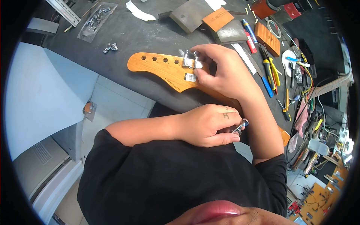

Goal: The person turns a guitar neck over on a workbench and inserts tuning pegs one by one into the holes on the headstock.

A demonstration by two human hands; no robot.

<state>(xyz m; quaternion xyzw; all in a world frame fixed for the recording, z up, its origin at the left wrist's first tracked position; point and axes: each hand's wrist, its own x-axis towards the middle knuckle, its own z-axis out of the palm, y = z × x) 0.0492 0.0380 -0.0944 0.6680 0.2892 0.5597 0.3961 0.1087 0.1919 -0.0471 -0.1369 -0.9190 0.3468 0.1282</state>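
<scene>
A wooden guitar headstock (155, 71) lies on the dark bench, with several open round holes along its upper edge and a small label (190, 77). Two chrome tuning machines sit side by side on it: one (186, 60) stands free of my fingers, while the thumb and index finger of my right hand (223, 67) close around the other (197, 63). Nearer my body, my left hand (215, 125) grips another chrome tuning machine (240, 127) between thumb and fingers, partly hidden. A loose tuning machine (110, 47) lies on the bench left of the headstock.
A plastic bag of metal parts (97, 20) lies at the upper left. Beyond the headstock are grey blocks (191, 15) and a wooden block (218, 18). Screwdrivers (267, 71), a blue marker (249, 30) and a steel ruler (243, 58) lie to the right.
</scene>
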